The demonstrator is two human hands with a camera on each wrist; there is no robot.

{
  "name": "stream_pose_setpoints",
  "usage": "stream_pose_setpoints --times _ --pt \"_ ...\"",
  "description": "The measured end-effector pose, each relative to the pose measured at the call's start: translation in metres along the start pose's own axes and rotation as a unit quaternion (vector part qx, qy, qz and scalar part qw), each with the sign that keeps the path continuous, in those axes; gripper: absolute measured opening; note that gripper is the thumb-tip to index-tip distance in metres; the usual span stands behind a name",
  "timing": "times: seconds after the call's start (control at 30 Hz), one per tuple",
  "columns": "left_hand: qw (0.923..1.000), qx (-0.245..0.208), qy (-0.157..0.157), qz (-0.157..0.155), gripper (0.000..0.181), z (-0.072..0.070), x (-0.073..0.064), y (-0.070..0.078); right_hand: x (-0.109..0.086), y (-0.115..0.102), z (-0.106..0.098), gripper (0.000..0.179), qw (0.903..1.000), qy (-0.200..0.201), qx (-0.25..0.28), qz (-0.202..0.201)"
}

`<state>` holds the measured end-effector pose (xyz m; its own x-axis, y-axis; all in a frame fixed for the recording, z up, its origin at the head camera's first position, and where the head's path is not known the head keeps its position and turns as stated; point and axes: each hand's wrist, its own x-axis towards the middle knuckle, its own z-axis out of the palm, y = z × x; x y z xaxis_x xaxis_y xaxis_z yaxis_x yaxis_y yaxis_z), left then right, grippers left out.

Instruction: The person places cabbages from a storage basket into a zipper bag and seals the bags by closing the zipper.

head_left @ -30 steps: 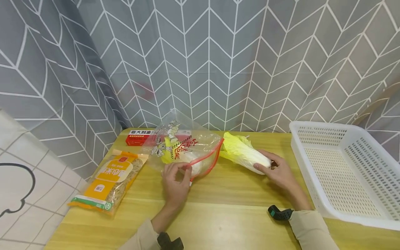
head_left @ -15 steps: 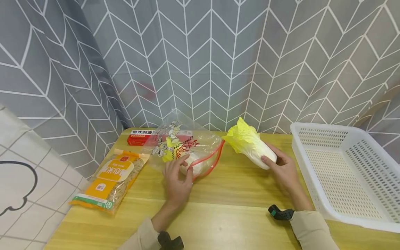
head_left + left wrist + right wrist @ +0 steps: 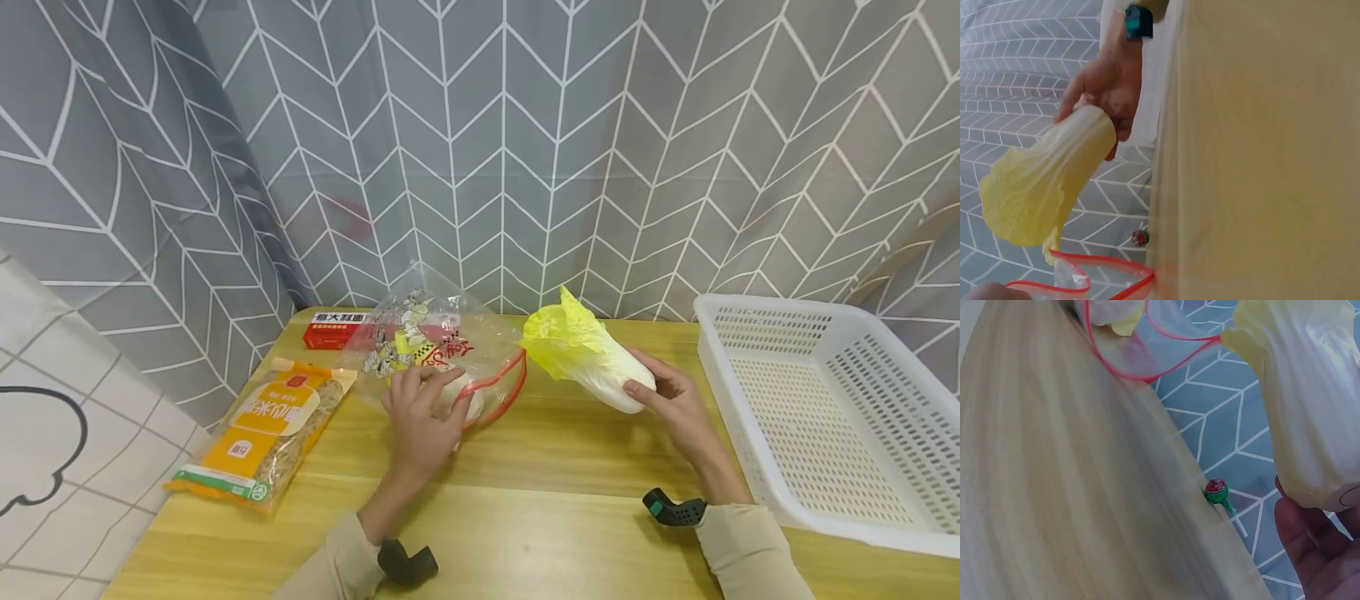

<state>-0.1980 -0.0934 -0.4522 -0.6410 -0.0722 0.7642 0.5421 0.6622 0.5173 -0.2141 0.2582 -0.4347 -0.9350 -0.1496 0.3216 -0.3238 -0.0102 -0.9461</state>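
My right hand (image 3: 678, 408) grips the white base of a small napa cabbage (image 3: 596, 358), thumb on its near side. Its yellow leafy end points left, raised above the table towards the bag mouth. My left hand (image 3: 422, 417) rests on a clear zip bag (image 3: 480, 329) beside its red-edged opening, index finger and thumb apart. Inside the bag is something white (image 3: 1100, 311) with a yellow leafy piece. In the left wrist view, the cabbage (image 3: 1054, 165) hangs near the red zip (image 3: 1104, 259), while little of my left hand shows.
An orange food packet (image 3: 262, 433) lies at the left, and a red box (image 3: 330, 336) sits behind the bag. At the right stands a white plastic basket (image 3: 750, 450). A wrapped lollipop (image 3: 1216, 490) lies by the table's back edge, before the patterned curtain (image 3: 637, 167).
My right hand has lifted the cabbage's leafy end off the table, then shifted it slightly left. The left hand's index finger has moved off the thumb and over the bag.
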Motion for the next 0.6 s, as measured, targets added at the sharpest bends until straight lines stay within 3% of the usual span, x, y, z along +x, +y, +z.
stream_pose_setpoints --times 0.3,0.47,0.6 --pt "0.9934 0.082 -0.028 0.075 0.019 -0.01 0.015 0.001 0.001 -0.007 0.003 0.049 0.9998 -0.012 0.009 -0.013" --pt "0.9932 0.085 -0.015 0.078 0.014 -0.011 0.018 0.002 0.0 -0.013 0.004 0.049 0.9989 -0.014 0.027 -0.034" --pt "0.9952 0.063 0.01 0.074 0.013 -0.012 0.02 0.001 0.001 -0.019 0.002 0.05 0.9974 -0.045 0.034 -0.044"
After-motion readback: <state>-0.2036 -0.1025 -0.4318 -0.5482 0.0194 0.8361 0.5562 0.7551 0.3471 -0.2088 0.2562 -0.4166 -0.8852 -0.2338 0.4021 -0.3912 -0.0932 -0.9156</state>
